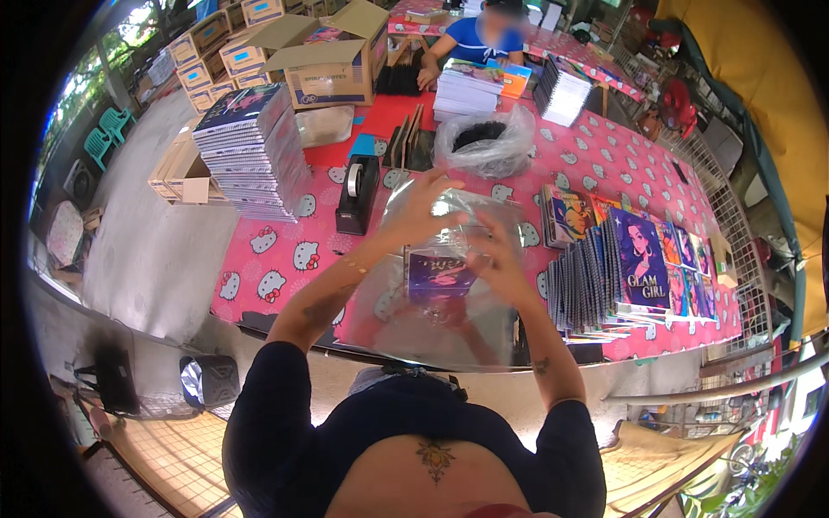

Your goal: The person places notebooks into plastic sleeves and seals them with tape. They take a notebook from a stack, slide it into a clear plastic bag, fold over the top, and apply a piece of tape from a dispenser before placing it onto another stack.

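A purple notebook (440,278) lies in front of me, under or inside a clear plastic sheet or bag (380,302) with glare on it; I cannot tell which. The plastic reaches to the table's front edge. Above its far part is my left hand (425,205), fingers spread apart. My right hand (496,259) hovers over the right side, its fingers parted and slightly blurred. Neither hand plainly grips the plastic. Just beyond my left hand stands a black tape dispenser (354,197). Spiral notebooks (587,281) are stacked close to my right hand, with a purple-covered notebook (641,259) leaning there.
A tall notebook stack (259,160) rises at the left, near an open carton (332,78). A plastic bag with black contents (485,147) sits at the middle. Across the pink patterned table (345,285), a person in blue (471,39) sits behind piled notebooks (466,91).
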`<control>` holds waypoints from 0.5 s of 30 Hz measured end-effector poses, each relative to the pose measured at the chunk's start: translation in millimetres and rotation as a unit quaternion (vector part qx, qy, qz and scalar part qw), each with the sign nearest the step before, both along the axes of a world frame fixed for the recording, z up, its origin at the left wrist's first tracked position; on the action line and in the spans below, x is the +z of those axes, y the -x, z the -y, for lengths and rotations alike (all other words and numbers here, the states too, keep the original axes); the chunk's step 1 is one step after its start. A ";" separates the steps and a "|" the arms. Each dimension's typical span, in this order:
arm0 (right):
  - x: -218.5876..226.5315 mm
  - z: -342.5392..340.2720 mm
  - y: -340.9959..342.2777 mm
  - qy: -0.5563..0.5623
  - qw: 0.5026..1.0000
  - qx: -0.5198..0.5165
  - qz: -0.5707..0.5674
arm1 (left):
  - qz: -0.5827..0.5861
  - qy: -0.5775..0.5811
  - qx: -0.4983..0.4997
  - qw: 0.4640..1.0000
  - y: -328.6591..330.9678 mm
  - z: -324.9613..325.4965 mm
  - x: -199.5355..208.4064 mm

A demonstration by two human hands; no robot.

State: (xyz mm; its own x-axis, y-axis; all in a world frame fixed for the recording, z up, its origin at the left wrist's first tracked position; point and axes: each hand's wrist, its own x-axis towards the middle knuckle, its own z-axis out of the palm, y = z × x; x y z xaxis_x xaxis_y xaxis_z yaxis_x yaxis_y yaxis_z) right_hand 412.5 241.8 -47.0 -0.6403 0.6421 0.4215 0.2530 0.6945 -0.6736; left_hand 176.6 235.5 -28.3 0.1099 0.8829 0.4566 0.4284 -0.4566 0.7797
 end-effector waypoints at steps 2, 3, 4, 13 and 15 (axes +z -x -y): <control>-12.9 -31.4 2.7 0.172 0.976 -0.088 -0.102 | -0.149 -0.060 -0.058 0.985 1.8 28.6 32.0; -11.1 -41.6 11.3 0.236 0.951 -0.123 -0.156 | -0.224 -0.083 -0.085 0.967 1.9 47.5 49.3; -8.7 -48.9 20.2 0.253 0.958 -0.071 -0.115 | -0.281 -0.119 -0.059 0.950 -0.6 57.3 59.0; 28.7 -84.5 47.9 0.158 0.985 0.058 -0.036 | 0.089 0.230 -0.063 0.967 38.7 25.6 -17.1; 19.0 -79.2 40.0 0.095 0.994 0.019 -0.057 | 0.184 0.209 -0.097 0.955 15.8 24.0 -10.0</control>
